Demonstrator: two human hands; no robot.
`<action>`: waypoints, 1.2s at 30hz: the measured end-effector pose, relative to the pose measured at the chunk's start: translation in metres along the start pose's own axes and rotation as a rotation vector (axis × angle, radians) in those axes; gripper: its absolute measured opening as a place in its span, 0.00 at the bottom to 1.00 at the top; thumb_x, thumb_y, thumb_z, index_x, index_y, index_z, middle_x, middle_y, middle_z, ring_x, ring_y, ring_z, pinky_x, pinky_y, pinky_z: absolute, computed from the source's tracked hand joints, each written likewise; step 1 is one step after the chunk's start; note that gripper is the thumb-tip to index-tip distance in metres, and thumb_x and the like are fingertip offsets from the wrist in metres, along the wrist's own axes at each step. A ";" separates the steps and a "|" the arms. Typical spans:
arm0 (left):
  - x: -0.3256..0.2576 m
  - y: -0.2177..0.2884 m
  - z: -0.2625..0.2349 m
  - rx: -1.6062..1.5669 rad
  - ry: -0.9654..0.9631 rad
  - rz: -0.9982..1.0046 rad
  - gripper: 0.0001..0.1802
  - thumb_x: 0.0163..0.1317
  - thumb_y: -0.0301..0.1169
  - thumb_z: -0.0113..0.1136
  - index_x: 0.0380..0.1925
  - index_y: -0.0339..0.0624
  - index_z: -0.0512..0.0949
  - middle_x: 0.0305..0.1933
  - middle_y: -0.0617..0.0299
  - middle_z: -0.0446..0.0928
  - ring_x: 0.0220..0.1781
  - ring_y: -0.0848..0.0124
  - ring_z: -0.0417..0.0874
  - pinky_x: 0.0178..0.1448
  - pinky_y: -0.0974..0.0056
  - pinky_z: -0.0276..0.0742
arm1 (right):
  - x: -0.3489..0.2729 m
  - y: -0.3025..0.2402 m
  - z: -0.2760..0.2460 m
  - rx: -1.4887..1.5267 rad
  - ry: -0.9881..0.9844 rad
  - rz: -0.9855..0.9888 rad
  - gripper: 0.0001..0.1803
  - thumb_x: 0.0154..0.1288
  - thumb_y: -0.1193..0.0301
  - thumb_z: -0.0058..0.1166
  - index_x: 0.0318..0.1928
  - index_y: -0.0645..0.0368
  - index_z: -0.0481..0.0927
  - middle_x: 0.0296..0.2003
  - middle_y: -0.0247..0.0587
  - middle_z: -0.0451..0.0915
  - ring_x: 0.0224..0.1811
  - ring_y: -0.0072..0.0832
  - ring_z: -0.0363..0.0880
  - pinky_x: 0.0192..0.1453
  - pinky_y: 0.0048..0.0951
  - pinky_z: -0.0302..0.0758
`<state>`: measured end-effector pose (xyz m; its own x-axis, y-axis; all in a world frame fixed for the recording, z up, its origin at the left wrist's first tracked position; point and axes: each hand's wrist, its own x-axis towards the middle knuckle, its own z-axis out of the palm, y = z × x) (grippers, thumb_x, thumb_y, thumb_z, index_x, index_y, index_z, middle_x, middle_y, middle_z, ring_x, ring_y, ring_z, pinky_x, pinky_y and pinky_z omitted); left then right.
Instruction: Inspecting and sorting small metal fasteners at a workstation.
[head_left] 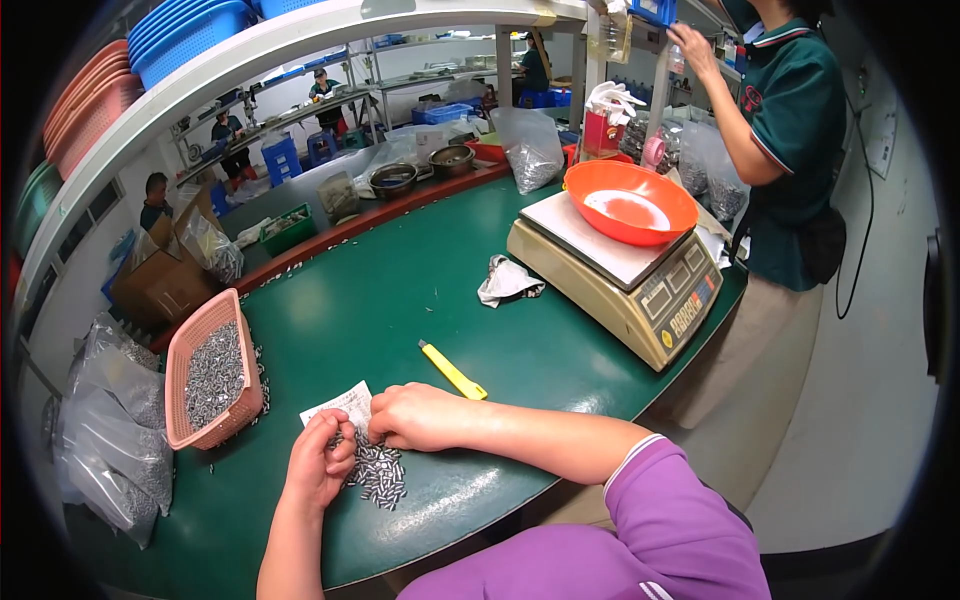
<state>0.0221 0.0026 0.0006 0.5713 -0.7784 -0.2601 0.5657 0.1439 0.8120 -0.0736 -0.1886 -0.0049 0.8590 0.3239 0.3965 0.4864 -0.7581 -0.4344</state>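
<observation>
A small heap of grey metal screws (380,474) lies on the green table (400,300) close to its front edge. My left hand (318,466) rests at the heap's left side, fingers curled over some screws. My right hand (420,415) lies palm down just above the heap, fingers bent and touching it. A white paper slip (345,405) sits partly under both hands. Whether either hand actually pinches screws is hidden by the fingers.
A pink basket (212,372) of screws stands to the left, clear bags (115,440) of parts beyond it. A yellow utility knife (452,371) lies right of my hands. A scale (625,275) with an orange bowl (630,203) stands at the right, a person in a green shirt (790,150) behind it.
</observation>
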 end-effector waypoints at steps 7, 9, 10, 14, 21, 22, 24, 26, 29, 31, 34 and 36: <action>0.001 0.000 0.001 0.010 -0.011 -0.002 0.06 0.69 0.32 0.47 0.39 0.43 0.70 0.31 0.64 0.70 0.19 0.82 0.62 0.15 0.80 0.55 | 0.001 -0.002 -0.001 -0.020 -0.016 0.020 0.07 0.49 0.72 0.59 0.32 0.55 0.79 0.32 0.38 0.76 0.40 0.39 0.76 0.44 0.39 0.74; 0.002 0.000 0.000 0.009 -0.014 -0.003 0.06 0.69 0.32 0.47 0.39 0.43 0.70 0.31 0.64 0.70 0.19 0.82 0.62 0.15 0.80 0.55 | 0.001 -0.003 -0.001 -0.023 -0.015 0.023 0.07 0.49 0.72 0.59 0.32 0.55 0.78 0.32 0.39 0.76 0.40 0.39 0.76 0.44 0.39 0.74; 0.002 0.000 -0.001 0.007 -0.018 -0.004 0.06 0.69 0.32 0.47 0.39 0.43 0.70 0.30 0.64 0.70 0.19 0.82 0.62 0.15 0.80 0.55 | 0.002 -0.003 -0.001 -0.012 -0.016 0.031 0.07 0.49 0.72 0.59 0.32 0.56 0.78 0.32 0.39 0.76 0.40 0.39 0.76 0.45 0.39 0.74; 0.001 0.000 0.000 0.003 -0.011 -0.006 0.06 0.69 0.32 0.47 0.39 0.43 0.70 0.30 0.64 0.70 0.19 0.82 0.62 0.15 0.80 0.55 | 0.002 -0.005 -0.001 0.007 -0.025 0.066 0.07 0.49 0.72 0.57 0.32 0.56 0.76 0.32 0.39 0.76 0.40 0.39 0.75 0.45 0.39 0.73; -0.001 0.001 0.003 0.004 -0.013 -0.009 0.04 0.68 0.29 0.48 0.39 0.42 0.69 0.31 0.62 0.71 0.19 0.82 0.63 0.16 0.80 0.54 | 0.005 -0.014 -0.009 0.032 0.127 0.091 0.07 0.54 0.73 0.54 0.35 0.58 0.75 0.33 0.42 0.76 0.41 0.41 0.75 0.46 0.40 0.73; -0.002 0.001 0.003 0.006 -0.024 -0.012 0.04 0.67 0.28 0.48 0.39 0.41 0.69 0.31 0.61 0.71 0.19 0.81 0.63 0.16 0.79 0.54 | 0.006 -0.015 -0.011 0.084 0.183 0.104 0.07 0.55 0.73 0.54 0.35 0.59 0.74 0.33 0.42 0.76 0.41 0.41 0.75 0.46 0.40 0.73; -0.002 0.000 0.003 0.033 -0.061 -0.023 0.03 0.67 0.28 0.48 0.39 0.42 0.69 0.31 0.61 0.71 0.19 0.81 0.63 0.16 0.79 0.54 | 0.008 -0.015 -0.011 0.131 0.240 0.120 0.08 0.55 0.73 0.53 0.36 0.59 0.74 0.33 0.43 0.77 0.41 0.41 0.75 0.45 0.39 0.73; -0.003 -0.001 0.003 0.084 -0.116 -0.043 0.03 0.66 0.28 0.51 0.39 0.43 0.69 0.31 0.62 0.70 0.18 0.82 0.61 0.16 0.79 0.53 | 0.010 -0.016 -0.010 0.198 0.303 0.092 0.08 0.55 0.73 0.53 0.37 0.60 0.73 0.34 0.43 0.77 0.40 0.40 0.76 0.45 0.38 0.73; -0.006 -0.002 0.005 0.143 -0.145 -0.063 0.05 0.66 0.29 0.52 0.39 0.43 0.69 0.31 0.63 0.69 0.18 0.83 0.61 0.17 0.79 0.53 | 0.010 -0.016 -0.009 0.214 0.352 0.049 0.07 0.56 0.73 0.55 0.36 0.59 0.75 0.33 0.41 0.77 0.40 0.39 0.76 0.45 0.37 0.73; -0.007 0.000 0.009 0.166 -0.158 -0.070 0.07 0.66 0.30 0.54 0.41 0.43 0.69 0.30 0.64 0.69 0.18 0.83 0.60 0.17 0.79 0.53 | 0.011 -0.015 -0.008 0.224 0.376 0.018 0.07 0.56 0.73 0.56 0.36 0.59 0.76 0.33 0.40 0.77 0.40 0.38 0.76 0.45 0.37 0.73; -0.008 -0.001 0.011 0.208 -0.175 -0.060 0.10 0.66 0.33 0.55 0.43 0.44 0.68 0.30 0.65 0.69 0.18 0.84 0.61 0.17 0.82 0.54 | 0.012 -0.014 -0.006 0.249 0.397 -0.048 0.06 0.56 0.73 0.57 0.35 0.57 0.77 0.33 0.39 0.77 0.40 0.38 0.76 0.46 0.36 0.73; -0.007 -0.002 0.012 0.207 -0.161 -0.062 0.12 0.66 0.34 0.56 0.46 0.44 0.69 0.30 0.67 0.70 0.18 0.84 0.61 0.17 0.82 0.54 | 0.012 -0.012 -0.003 0.267 0.376 -0.052 0.06 0.57 0.73 0.57 0.36 0.56 0.78 0.33 0.38 0.77 0.40 0.38 0.75 0.47 0.36 0.73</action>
<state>0.0097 0.0005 0.0072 0.4279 -0.8714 -0.2400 0.4534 -0.0228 0.8910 -0.0696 -0.1776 0.0074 0.7388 0.0930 0.6675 0.5937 -0.5583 -0.5794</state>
